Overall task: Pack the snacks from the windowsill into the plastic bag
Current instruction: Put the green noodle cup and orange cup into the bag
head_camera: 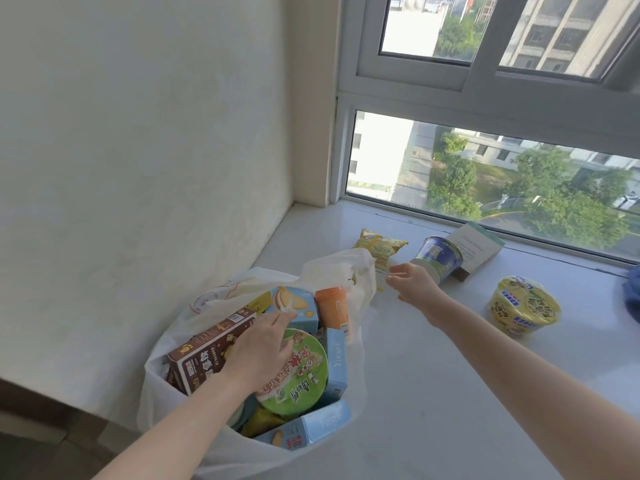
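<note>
Resting flat on the green noodle bowl (294,379) inside the plastic bag (362,292), the left hand (258,348) has its fingers straight and together. Farther out, the right hand (414,284) hovers with fingers loosely spread, holding nothing, just beside the yellow snack packet (379,249) on the windowsill (415,375). A blue cup (438,259) lies tipped beyond.

Bare left hand (258,355), bare right hand (414,284), bare forearms (519,372)

blue cloth (633,296): cut by right edge | yellow packet (381,249): partly behind plastic bag (346,268)
</note>
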